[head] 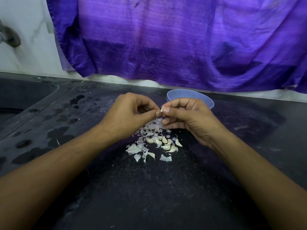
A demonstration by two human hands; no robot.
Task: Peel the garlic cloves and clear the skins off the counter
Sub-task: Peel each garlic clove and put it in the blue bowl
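Clove (162, 109) pinched betw both hands, held above counter (149, 188) near bowl (191, 97). Left hand (131, 118) fingertips nip one end; right hand (187, 118) thumb + fingers curl round it. Below: several cloves (166, 143) w/ loose skins (149, 128) scattered. Roughly mid-task: peeling ongoing, skins not yet cleared.

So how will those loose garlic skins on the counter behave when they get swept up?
The skins look paper-thin and curled, so probably nearly weightless and floppy, apt to scatter rather than slide together. The counter shows wet patches to the left; flakes pushed there would likely stick. Cloves lie among them and may roll along.
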